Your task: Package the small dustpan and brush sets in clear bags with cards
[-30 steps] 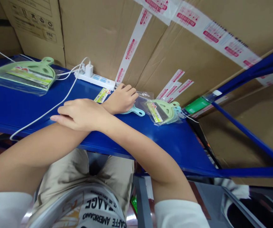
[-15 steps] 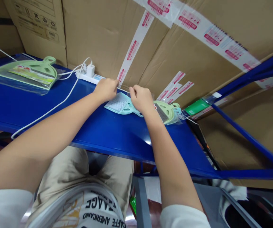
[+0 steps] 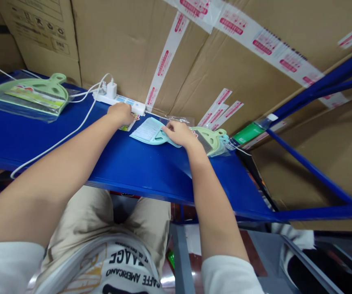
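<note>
A light blue dustpan and brush set (image 3: 147, 131) lies on the blue shelf, pale bristles facing up. My right hand (image 3: 179, 132) is closed over its handle end, thumb and fingertips at the brush's base. Further left, my left hand (image 3: 120, 113) has its fingers curled on a small printed card (image 3: 129, 125), just in front of the power strip (image 3: 137, 107). Part of the card is hidden under that hand. Beside my right wrist sits a light green dustpan and brush set (image 3: 214, 139), with a bit of blue plastic at its handle.
Another green dustpan (image 3: 30, 94) in clear wrapping lies at the left of the blue shelf (image 3: 151, 167). A white cable (image 3: 71, 141) crosses the shelf. A green-labelled bottle (image 3: 251, 132) leans at the right. Large cardboard boxes (image 3: 117, 49) stand behind.
My left hand has moved left, away from the blue set, and the printed card now shows beneath it. My right hand has lowered onto the blue set. The view has shifted slightly.
</note>
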Tool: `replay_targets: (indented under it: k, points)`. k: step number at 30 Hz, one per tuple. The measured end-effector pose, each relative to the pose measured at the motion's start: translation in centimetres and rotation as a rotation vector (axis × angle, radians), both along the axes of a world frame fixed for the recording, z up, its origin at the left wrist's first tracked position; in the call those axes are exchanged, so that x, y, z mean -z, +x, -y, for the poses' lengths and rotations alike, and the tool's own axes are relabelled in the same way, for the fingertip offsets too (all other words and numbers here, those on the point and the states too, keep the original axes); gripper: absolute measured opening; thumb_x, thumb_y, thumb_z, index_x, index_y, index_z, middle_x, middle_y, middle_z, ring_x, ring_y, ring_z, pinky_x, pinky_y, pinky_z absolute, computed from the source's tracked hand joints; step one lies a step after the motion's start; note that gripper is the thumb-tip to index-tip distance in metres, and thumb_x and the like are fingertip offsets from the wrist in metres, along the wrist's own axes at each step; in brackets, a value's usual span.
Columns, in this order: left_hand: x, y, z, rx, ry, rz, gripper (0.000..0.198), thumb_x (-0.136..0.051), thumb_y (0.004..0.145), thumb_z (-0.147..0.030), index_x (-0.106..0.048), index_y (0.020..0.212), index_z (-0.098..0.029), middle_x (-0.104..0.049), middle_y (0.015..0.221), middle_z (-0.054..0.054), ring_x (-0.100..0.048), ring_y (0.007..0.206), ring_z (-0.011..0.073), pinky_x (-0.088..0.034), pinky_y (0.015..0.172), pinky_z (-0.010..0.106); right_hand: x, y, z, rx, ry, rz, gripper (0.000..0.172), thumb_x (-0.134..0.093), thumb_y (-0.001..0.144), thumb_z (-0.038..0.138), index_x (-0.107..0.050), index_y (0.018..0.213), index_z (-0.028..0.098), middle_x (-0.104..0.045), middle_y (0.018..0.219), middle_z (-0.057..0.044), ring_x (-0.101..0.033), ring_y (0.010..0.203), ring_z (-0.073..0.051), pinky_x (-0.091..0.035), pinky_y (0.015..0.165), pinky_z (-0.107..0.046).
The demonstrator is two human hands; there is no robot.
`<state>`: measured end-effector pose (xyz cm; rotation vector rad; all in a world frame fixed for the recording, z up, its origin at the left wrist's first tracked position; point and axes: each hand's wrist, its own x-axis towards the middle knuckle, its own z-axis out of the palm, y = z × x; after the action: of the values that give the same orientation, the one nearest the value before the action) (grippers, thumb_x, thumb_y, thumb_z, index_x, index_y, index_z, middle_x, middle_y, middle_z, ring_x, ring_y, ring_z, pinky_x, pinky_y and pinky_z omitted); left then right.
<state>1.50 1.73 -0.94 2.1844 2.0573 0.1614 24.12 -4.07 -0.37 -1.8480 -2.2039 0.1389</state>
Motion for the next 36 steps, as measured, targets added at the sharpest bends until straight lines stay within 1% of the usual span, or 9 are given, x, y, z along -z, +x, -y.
replay_targets:
  k: [3, 9, 12, 18, 22, 25, 29, 33, 36]
  points:
    - [0.4, -0.3, -0.5, -0.002, 0.012, -0.002, 0.052, -0.058, 0.101, -0.04, -0.07, 0.146, -0.015, -0.07, 0.148, 0.019, -0.063, 0.143, 0.0335, -0.049, 0.116, 0.035, 0.0, 0.1, 0.0, 0.001, -0.03, 0.022, 0.013, -0.065, 0.102, 0.031, -0.067, 0.094, 0.02, -0.079, 0.114, -0.013, -0.071, 0.104, -0.026, -0.051, 0.092, -0.036]
    - [0.8, -0.5, -1.0, 0.033, 0.02, -0.018, 0.054, -0.059, 0.098, -0.037, -0.071, 0.146, -0.016, -0.066, 0.154, 0.02, -0.06, 0.145, 0.0374, -0.049, 0.118, 0.041, -0.6, -0.3, 0.5, 0.026, -0.1, 0.064, 0.011, -0.064, 0.102, 0.029, -0.067, 0.097, 0.02, -0.078, 0.118, -0.014, -0.071, 0.109, -0.027, -0.051, 0.093, -0.036]
    - [0.9, -0.6, -1.1, 0.042, 0.021, -0.023, 0.056, -0.059, 0.098, -0.037, -0.069, 0.149, -0.016, -0.065, 0.156, 0.02, -0.059, 0.146, 0.038, -0.049, 0.118, 0.042, -0.7, -0.5, 0.7, 0.033, -0.099, 0.059, 0.01, -0.064, 0.102, 0.028, -0.066, 0.097, 0.02, -0.078, 0.117, -0.013, -0.071, 0.109, -0.027, -0.05, 0.093, -0.036]
    - [0.9, -0.7, -1.0, 0.041, 0.022, -0.026, 0.058, -0.058, 0.098, -0.039, -0.066, 0.151, -0.019, -0.066, 0.155, 0.018, -0.06, 0.144, 0.0356, -0.049, 0.118, 0.041, -0.9, -0.7, 1.0, 0.108, -0.136, 0.029, 0.011, -0.067, 0.1, 0.029, -0.062, 0.094, 0.022, -0.077, 0.112, -0.011, -0.07, 0.104, -0.025, -0.05, 0.089, -0.034]
    - [0.4, -0.5, -0.5, 0.051, 0.014, -0.032, 0.058, -0.056, 0.098, -0.033, -0.065, 0.152, -0.014, -0.064, 0.156, 0.022, -0.059, 0.147, 0.0368, -0.049, 0.119, 0.042, -0.9, -0.5, 1.0, 0.098, -0.169, 0.019, 0.014, -0.067, 0.1, 0.029, -0.059, 0.091, 0.023, -0.075, 0.106, -0.009, -0.069, 0.097, -0.023, -0.049, 0.086, -0.033]
    - [0.3, -0.5, -0.3, 0.059, 0.011, -0.03, 0.057, -0.056, 0.097, -0.032, -0.067, 0.15, -0.013, -0.064, 0.156, 0.022, -0.058, 0.148, 0.0377, -0.049, 0.12, 0.043, -0.7, -0.3, 0.8, 0.079, -0.181, 0.016, 0.012, -0.068, 0.098, 0.028, -0.059, 0.092, 0.023, -0.074, 0.103, -0.007, -0.067, 0.094, -0.022, -0.048, 0.085, -0.033]
    - [0.6, -0.6, -0.7, 0.065, 0.023, -0.014, 0.057, -0.058, 0.095, -0.032, -0.069, 0.149, -0.017, -0.065, 0.157, 0.018, -0.06, 0.146, 0.0369, -0.05, 0.12, 0.043, -0.6, -0.3, 0.6, 0.059, -0.191, 0.013, 0.011, -0.07, 0.095, 0.026, -0.06, 0.094, 0.023, -0.072, 0.099, -0.005, -0.066, 0.091, -0.022, -0.047, 0.083, -0.032]
    - [0.9, -0.7, -1.0, 0.061, 0.03, -0.008, 0.054, -0.06, 0.094, -0.032, -0.072, 0.145, -0.019, -0.068, 0.154, 0.016, -0.061, 0.144, 0.0347, -0.05, 0.118, 0.04, -0.6, -0.4, 0.7, 0.065, -0.202, 0.001, 0.013, -0.069, 0.096, 0.024, -0.056, 0.093, 0.024, -0.07, 0.099, -0.005, -0.065, 0.091, -0.021, -0.047, 0.083, -0.031]
    - [0.9, -0.6, -1.2, 0.058, 0.029, 0.008, 0.052, -0.063, 0.091, -0.03, -0.074, 0.141, -0.02, -0.07, 0.152, 0.015, -0.062, 0.143, 0.035, -0.05, 0.117, 0.039, -0.6, -0.4, 0.8, 0.065, -0.205, -0.004, 0.016, -0.068, 0.097, 0.023, -0.053, 0.091, 0.024, -0.07, 0.099, -0.005, -0.065, 0.092, -0.021, -0.047, 0.083, -0.031]
